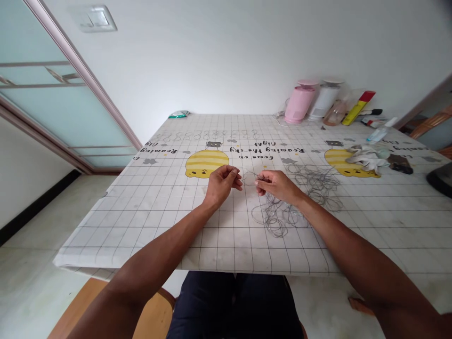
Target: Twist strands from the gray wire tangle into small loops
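- The left hand [223, 182] is curling loosely, with its thumb and first finger sitting close together. The wire is so thin that I cannot tell if those fingers are gripping it.
- The right hand [274, 184] is pinching a thin loop [249, 172] with its thumb and first finger. Its other fingers are bending in.
- The loop is showing in the small gap between the two hands, over the table [158, 202].
- A messy pile [310, 183] of gray wire is lying on the table. Part of it is sitting behind the right wrist, and part is spreading out in front of it, nearer the person.
- A row of wire eights [215, 135] is lying side by side on the far part of the table, past the left hand.
- A yellow bear [206, 161] is smiling on the cloth, just beyond the left hand.
- Over on the right, a rag [370, 157] is lying crumpled next to a dark box [400, 164], and a clear bottle [380, 133] is lying behind them.
- A pink can [300, 103] and a white can [324, 101] are standing by the wall [219, 56].
- A green packet [179, 114] is lying at the far left corner.
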The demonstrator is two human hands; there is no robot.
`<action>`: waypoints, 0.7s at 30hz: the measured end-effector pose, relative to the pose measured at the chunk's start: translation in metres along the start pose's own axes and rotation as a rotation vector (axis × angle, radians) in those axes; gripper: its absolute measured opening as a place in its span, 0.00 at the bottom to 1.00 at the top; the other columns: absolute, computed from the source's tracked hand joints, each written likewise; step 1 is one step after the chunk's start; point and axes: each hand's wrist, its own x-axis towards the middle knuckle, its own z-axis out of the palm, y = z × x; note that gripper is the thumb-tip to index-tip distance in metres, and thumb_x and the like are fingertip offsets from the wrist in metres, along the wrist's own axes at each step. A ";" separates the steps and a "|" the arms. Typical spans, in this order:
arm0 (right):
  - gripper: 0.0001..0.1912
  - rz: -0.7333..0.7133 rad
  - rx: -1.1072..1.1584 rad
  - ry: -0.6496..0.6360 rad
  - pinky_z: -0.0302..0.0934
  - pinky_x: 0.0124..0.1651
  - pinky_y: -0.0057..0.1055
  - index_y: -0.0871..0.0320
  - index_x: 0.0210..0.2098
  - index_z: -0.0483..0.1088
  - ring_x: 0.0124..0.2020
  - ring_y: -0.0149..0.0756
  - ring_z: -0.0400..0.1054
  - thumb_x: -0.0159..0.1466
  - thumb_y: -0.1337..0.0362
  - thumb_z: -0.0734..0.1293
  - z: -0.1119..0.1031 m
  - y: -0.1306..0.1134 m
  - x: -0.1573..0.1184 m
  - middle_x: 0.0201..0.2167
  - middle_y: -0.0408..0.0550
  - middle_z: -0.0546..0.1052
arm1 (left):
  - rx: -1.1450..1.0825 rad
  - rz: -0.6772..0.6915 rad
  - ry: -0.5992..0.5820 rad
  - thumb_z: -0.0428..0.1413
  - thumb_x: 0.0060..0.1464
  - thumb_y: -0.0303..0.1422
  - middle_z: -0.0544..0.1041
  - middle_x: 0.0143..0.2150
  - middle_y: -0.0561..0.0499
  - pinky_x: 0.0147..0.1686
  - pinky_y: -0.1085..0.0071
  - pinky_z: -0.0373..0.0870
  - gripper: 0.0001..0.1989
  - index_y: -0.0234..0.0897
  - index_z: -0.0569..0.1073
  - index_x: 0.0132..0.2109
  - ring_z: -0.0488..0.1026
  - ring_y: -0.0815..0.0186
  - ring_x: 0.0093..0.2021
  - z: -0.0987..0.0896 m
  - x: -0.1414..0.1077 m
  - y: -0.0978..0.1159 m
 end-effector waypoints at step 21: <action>0.22 -0.177 -0.077 -0.032 0.73 0.47 0.38 0.55 0.45 0.80 0.40 0.41 0.79 0.73 0.43 0.66 -0.020 -0.002 -0.004 0.39 0.50 0.84 | -0.048 0.048 0.030 0.63 0.65 0.40 0.78 0.34 0.48 0.29 0.65 0.83 0.12 0.35 0.75 0.43 0.78 0.65 0.29 -0.005 0.000 0.009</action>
